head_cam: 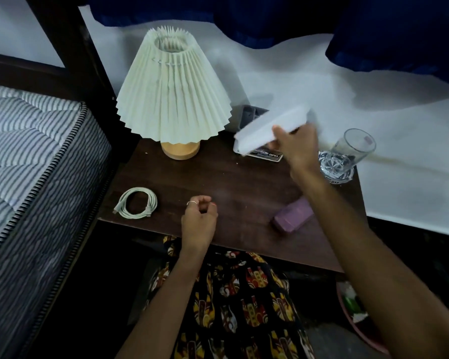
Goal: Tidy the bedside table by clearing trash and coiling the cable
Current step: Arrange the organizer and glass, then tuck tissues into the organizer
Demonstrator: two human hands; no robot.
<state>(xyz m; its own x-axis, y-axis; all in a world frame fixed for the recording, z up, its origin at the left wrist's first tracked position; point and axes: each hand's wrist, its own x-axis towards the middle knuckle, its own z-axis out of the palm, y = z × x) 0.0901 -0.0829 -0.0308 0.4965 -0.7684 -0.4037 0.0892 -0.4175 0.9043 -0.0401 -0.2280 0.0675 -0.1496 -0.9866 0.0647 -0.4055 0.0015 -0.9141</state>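
Note:
A white cable [138, 202] lies coiled in a loop on the dark wooden bedside table [231, 182], near its front left corner. My left hand [198, 220] hovers over the table's front edge with its fingers curled shut and nothing in it. My right hand [294, 149] holds a white rectangular box or book [267, 128], blurred and tilted, lifted above the back of the table. A small printed card [266, 156] lies flat beneath it. A purple block [292, 215] rests near the front right, partly behind my right forearm.
A pleated cream lamp [173, 86] on a wooden base stands at the back left. A clear glass [347, 154] sits on a coaster at the back right. A grey object [249, 117] stands behind the box. A striped mattress [31, 156] lies left; a pink bin [358, 314] sits on the floor, lower right.

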